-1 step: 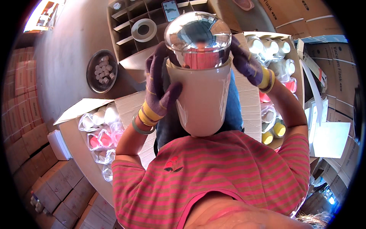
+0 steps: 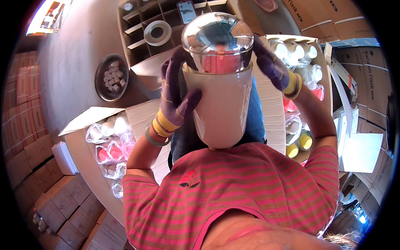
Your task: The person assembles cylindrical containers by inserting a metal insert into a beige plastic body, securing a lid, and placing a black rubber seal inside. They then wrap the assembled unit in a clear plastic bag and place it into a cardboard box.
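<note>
While I watch remotely, one silvered liner (image 2: 218,35) sits in one white casing (image 2: 221,108) above the lap (image 2: 257,114); left hand (image 2: 171,92), half-curled, grips the casing's side; right hand (image 2: 273,68) bends loosely, hold unclear; cartons (image 2: 372,83) bear print.

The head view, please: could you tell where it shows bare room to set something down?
Bare grey floor lies between the metal bowl and the stacked cartons at left; a smaller patch shows beyond the right bottle box. That box and the left bottle box are crowded, as is the lap, behind the white flask body.
</note>
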Demonstrator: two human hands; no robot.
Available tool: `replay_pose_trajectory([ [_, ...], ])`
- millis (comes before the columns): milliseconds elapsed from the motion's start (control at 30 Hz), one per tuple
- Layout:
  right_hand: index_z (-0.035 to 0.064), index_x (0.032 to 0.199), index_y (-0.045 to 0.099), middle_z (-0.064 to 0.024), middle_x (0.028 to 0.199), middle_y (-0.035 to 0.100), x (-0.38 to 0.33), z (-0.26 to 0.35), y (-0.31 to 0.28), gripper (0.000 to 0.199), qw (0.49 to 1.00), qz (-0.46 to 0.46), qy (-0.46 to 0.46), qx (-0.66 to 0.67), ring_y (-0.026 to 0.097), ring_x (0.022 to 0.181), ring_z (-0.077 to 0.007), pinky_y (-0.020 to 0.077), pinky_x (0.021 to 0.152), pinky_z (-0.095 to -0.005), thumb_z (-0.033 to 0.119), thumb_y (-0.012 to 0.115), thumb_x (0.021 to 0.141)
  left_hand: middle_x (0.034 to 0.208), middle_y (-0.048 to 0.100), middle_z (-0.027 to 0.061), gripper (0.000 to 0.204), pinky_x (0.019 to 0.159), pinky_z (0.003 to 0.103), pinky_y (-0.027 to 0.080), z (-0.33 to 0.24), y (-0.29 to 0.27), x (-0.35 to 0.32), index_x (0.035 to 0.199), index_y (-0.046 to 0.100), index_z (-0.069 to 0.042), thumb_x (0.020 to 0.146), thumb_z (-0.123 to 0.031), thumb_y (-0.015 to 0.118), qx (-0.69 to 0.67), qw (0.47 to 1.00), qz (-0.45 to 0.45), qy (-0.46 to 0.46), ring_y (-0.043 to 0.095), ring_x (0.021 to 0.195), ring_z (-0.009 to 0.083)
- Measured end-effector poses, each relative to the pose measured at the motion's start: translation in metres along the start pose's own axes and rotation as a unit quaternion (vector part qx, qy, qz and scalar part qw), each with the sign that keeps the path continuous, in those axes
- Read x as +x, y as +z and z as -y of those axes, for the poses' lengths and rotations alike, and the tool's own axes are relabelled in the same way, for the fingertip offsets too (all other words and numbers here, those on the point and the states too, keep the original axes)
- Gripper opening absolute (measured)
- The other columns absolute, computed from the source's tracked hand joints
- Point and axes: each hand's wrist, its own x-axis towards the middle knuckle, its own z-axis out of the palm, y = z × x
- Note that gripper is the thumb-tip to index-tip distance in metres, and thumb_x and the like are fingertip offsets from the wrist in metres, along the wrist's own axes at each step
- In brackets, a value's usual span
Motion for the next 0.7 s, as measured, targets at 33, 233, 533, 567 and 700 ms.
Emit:
replay_pose_trajectory([
  [33, 0.0069, 0.156, 0.027, -0.0096, 0.141, 0.052, 0.005, 0.007, -0.004, 0.076, 1.000, 0.004, 0.026, -0.010, 0.049, 0.128, -0.0195, 0.0362, 0.110, -0.0357, 0.043, 0.059, 0.097, 0.146, 0.039, 0.0202, 0.072, 0.108, 0.042, 0.037, 0.001, 0.001, 0.001, 0.152, 0.032, -0.002, 0.089, -0.024, 0.061, 0.018, 1.000, 0.008, 0.007, 0.043, 0.126, 0.0326],
  [233, 0.0104, 0.156, 0.028, -0.0078, 0.141, 0.053, 0.051, 0.029, -0.014, 0.079, 0.991, 0.053, 0.125, 0.006, 0.053, 0.125, -0.0153, 0.0429, 0.107, -0.0311, 0.030, 0.072, 0.092, 0.139, 0.040, 0.0121, 0.072, 0.105, 0.038, 0.039, -0.007, 0.009, 0.006, 0.140, 0.031, -0.005, 0.081, -0.003, 0.072, -0.104, 0.988, -0.040, -0.108, 0.046, 0.122, 0.0216],
  [533, 0.0048, 0.117, 0.061, -0.0074, 0.109, 0.062, 0.078, 0.039, -0.024, 0.044, 0.899, 0.204, 0.228, -0.312, 0.062, 0.099, -0.0149, 0.0498, 0.088, -0.0289, 0.040, 0.070, 0.093, 0.147, 0.036, 0.0141, 0.103, 0.111, 0.041, 0.036, 0.005, 0.017, 0.004, 0.156, 0.012, -0.006, 0.078, -0.007, 0.079, -0.107, 0.985, -0.071, -0.115, 0.040, 0.134, 0.0267],
  [567, 0.0043, 0.114, 0.063, -0.0087, 0.108, 0.061, 0.076, 0.036, -0.029, 0.044, 0.894, 0.240, 0.187, -0.328, 0.063, 0.098, -0.0166, 0.0500, 0.088, -0.0302, 0.043, 0.069, 0.093, 0.150, 0.035, 0.0148, 0.106, 0.112, 0.041, 0.035, 0.004, 0.017, 0.005, 0.158, 0.010, -0.006, 0.078, -0.007, 0.080, -0.079, 0.990, -0.047, -0.110, 0.039, 0.136, 0.0274],
  [700, 0.0022, 0.116, 0.065, -0.0127, 0.107, 0.062, 0.084, 0.049, -0.011, 0.052, 0.901, 0.206, 0.193, -0.329, 0.065, 0.098, -0.0219, 0.0514, 0.087, -0.0339, 0.047, 0.070, 0.090, 0.155, 0.029, 0.0204, 0.110, 0.114, 0.042, 0.033, -0.001, 0.023, -0.004, 0.156, 0.014, -0.001, 0.073, -0.014, 0.084, -0.069, 0.995, -0.021, -0.062, 0.036, 0.140, 0.0314],
])
